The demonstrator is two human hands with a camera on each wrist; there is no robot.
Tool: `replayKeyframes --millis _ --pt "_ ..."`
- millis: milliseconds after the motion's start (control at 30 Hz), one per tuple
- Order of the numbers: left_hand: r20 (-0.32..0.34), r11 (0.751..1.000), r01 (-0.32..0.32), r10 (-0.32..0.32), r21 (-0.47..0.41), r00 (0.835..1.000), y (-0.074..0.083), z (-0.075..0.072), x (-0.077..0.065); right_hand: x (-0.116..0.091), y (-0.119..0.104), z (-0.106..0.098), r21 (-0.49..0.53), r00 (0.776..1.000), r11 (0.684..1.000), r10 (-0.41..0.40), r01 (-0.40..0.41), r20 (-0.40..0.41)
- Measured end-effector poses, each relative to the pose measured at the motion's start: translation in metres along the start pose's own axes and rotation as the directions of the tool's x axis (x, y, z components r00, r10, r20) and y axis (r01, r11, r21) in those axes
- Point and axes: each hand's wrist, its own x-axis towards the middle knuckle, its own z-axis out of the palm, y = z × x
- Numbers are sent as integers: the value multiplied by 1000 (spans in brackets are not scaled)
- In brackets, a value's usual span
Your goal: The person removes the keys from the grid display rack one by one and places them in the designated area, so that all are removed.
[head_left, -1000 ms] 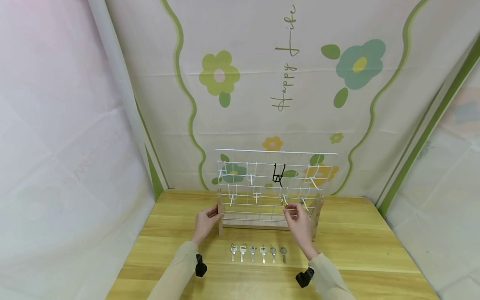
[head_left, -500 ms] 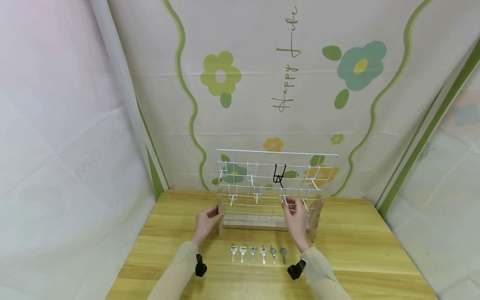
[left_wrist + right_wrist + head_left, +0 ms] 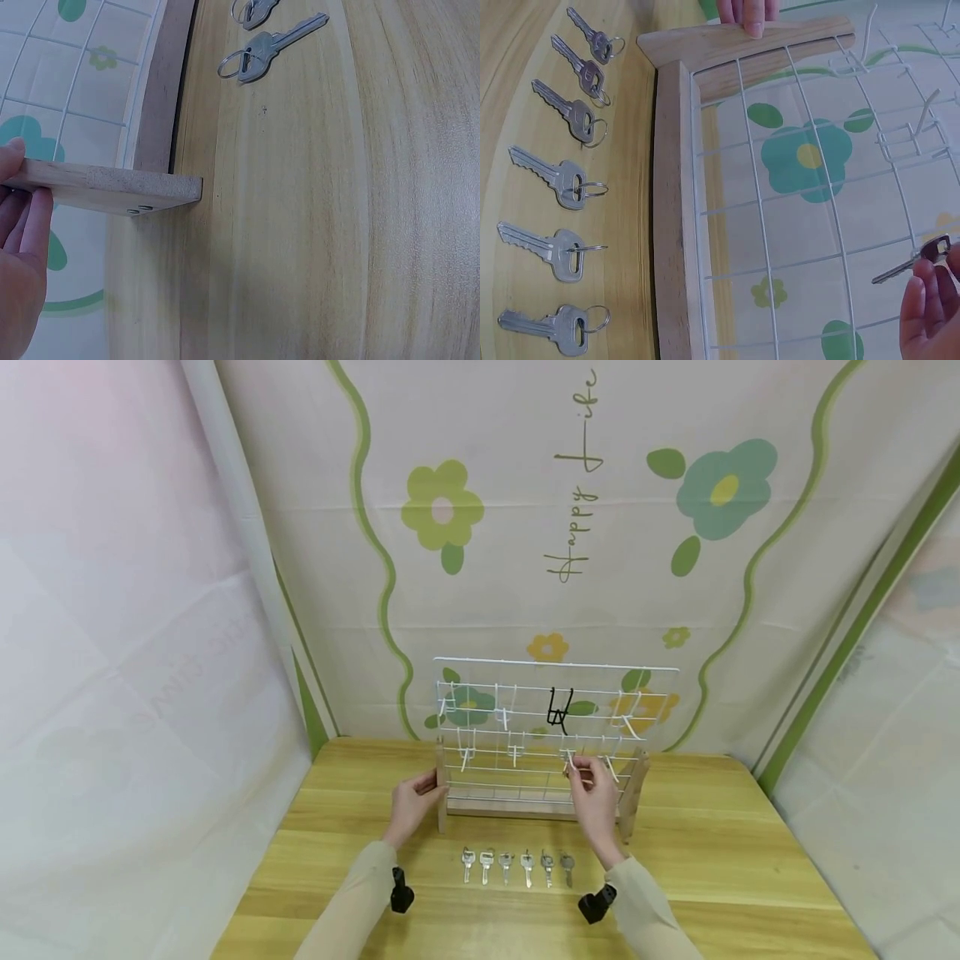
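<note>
My left hand (image 3: 411, 808) grips the wooden side post (image 3: 112, 184) of a white wire grid rack (image 3: 517, 787), thumb on one face and fingers on the other. With the fingertips of my right hand (image 3: 597, 797) I pinch a metal key (image 3: 898, 268). Its blade points away from the fingers, in front of the grid. The fingertips are right at a white hook (image 3: 572, 758) in the lower row, third from the left, and partly cover it. The key's ring is hidden by the fingers.
Several keys (image 3: 527, 868) with rings lie in a row on the wooden table (image 3: 720, 852) before the rack. More white hooks (image 3: 467, 755) hang on the grid, along with one black hook (image 3: 557, 714). A flowered cloth (image 3: 487, 593) stands behind.
The right hand has moved slightly up and left, bringing the key to the lower-row hook, and stays there. The left hand keeps its grip on the post.
</note>
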Motion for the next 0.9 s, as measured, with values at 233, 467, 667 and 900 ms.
replayKeyframes --millis 233,467,667,900 --pt "-3 1000 -5 5 10 1000 -1 1 0 -7 -4 -8 -33 1000 999 -27 28 4" --pt "-12 1000 1 -1 18 1000 0 1 -1 -12 -5 -14 2 999 999 -42 42 3" --pt "1 1000 -12 12 23 1000 -2 1 -1 -17 -6 -20 2 998 998 -66 66 -14" --pt "-3 1000 -8 8 10 1000 -2 2 1 -23 -8 -26 -7 994 994 -105 105 8"
